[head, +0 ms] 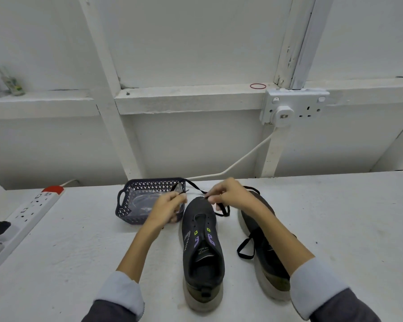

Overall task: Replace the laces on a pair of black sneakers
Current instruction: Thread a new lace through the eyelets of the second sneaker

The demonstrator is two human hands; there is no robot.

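Two black sneakers stand on the white table, toes pointing away from me. The left sneaker (201, 249) has empty eyelets and purple and green marks. The right sneaker (263, 249) lies partly under my right forearm, with a loose black lace loop beside it. A black lace (221, 211) runs between my hands above the left sneaker's toe. My left hand (170, 205) pinches one end of it. My right hand (230, 194) pinches the lace further along, and a loop hangs below.
A dark perforated basket (126, 210) holding a clear plastic packet sits behind the left sneaker, close to my left hand. A white power strip (26, 214) lies at the table's left edge. A wall socket (293, 108) and cable are on the wall behind.
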